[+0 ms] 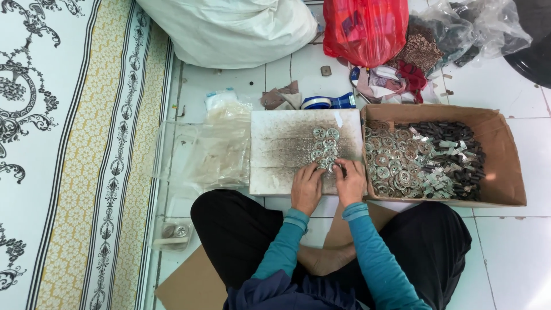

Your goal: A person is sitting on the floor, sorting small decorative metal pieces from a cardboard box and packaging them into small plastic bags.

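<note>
A worn white board [287,150] lies on the tiled floor in front of my crossed legs. Several round silver metal discs [324,144] are set in a cluster on its right part. My left hand [306,188] rests at the board's near edge, fingertips touching the nearest discs. My right hand [350,182] is beside it, fingers pinched on a small dark piece at the cluster's near end. Just right of the board stands an open cardboard box [505,155] holding many silver discs [396,163] and small dark and silver parts [453,158].
Clear plastic bags [201,152] lie left of the board, with a small clear tub [171,234] nearer me. A white sack [229,28], a red bag [364,28], cloth scraps and a tape roll [327,102] lie beyond. A patterned mat [69,155] covers the left; flat cardboard [189,284] is under my knee.
</note>
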